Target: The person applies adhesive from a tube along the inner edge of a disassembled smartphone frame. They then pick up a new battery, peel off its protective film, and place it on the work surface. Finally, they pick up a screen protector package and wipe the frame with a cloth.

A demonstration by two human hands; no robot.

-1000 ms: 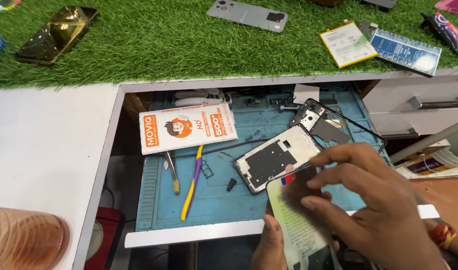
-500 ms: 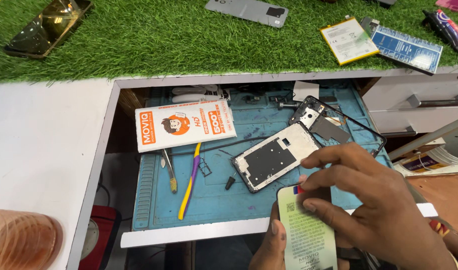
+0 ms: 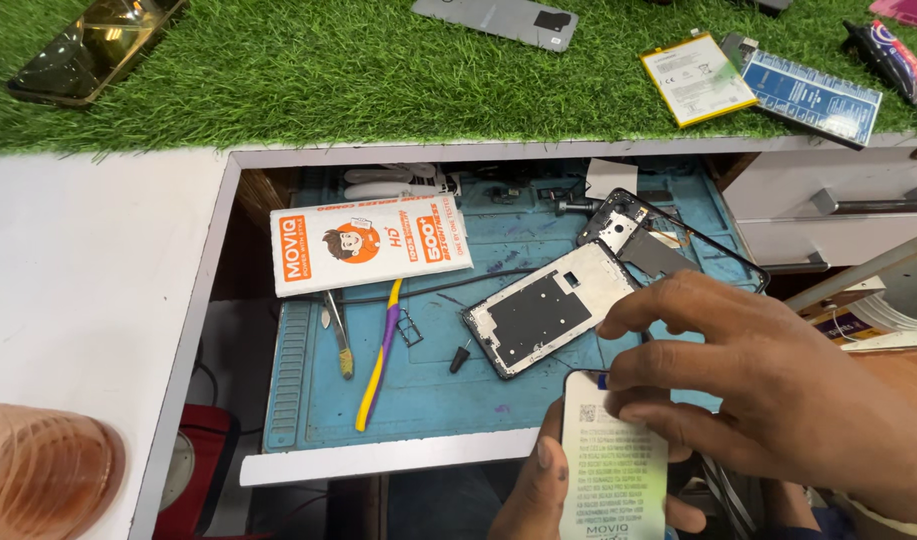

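1. Head cam caught you holding a phone battery [image 3: 613, 470], white w/ a greenish tint, low at the frame's edge, just in front of the blue work mat [image 3: 428, 390].
2. Your left hand [image 3: 553, 490] gripped the battery from beneath; your right hand [image 3: 768, 390] lay over its top end, fingertips pinching there.
3. Done so far, by the look of it: the phone was opened up. Its mid-frame [image 3: 543, 320] lay on the mat, the dark back frame [image 3: 668, 240] just behind it.
4. Left to do, judging from that: the battery was in neither part, both pieces apart.
5. Yellow-purple pry tool [image 3: 381, 350] and orange-white box [image 3: 368, 243] sat unused nearby.
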